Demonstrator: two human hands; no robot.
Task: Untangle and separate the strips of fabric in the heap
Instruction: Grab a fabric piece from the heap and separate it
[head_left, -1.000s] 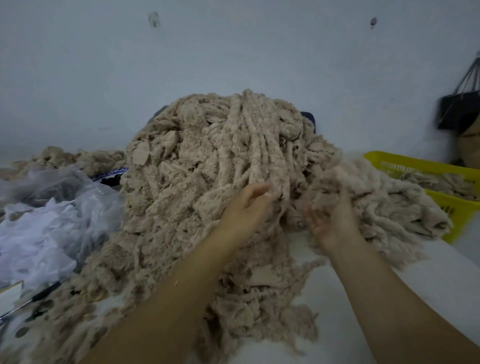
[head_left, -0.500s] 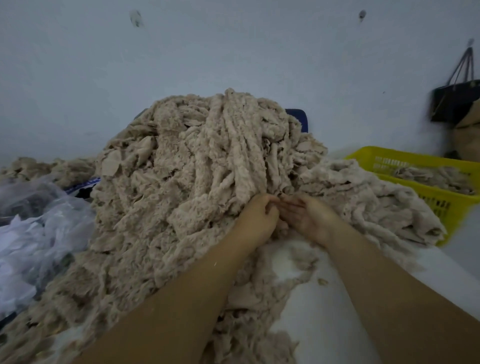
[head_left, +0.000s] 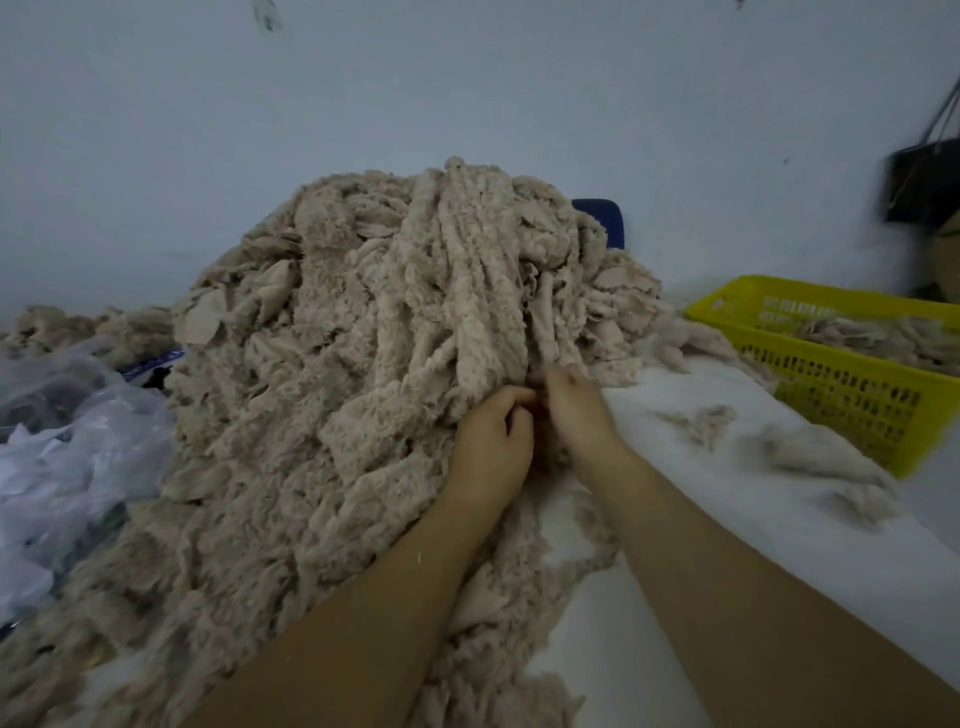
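Observation:
A tall heap of beige fabric strips (head_left: 363, 364) fills the middle of the white table (head_left: 727, 519), with long twisted strips running down from its top. My left hand (head_left: 493, 441) and my right hand (head_left: 576, 410) meet at the heap's lower right flank. The fingers of both are curled into the strips there and grip fabric. The fingertips are buried in the cloth.
A yellow plastic basket (head_left: 852, 395) holding some beige strips stands at the right. Loose tufts (head_left: 810, 452) lie on the table before it. Crumpled clear plastic bags (head_left: 67, 447) lie at the left. A blue chair back (head_left: 602, 215) shows behind the heap, and a dark bag (head_left: 919, 182) hangs at far right.
One second ago my hands were apart with fingers loose on the heap. They came together and now both grip strips at the same spot; the view shifted slightly.

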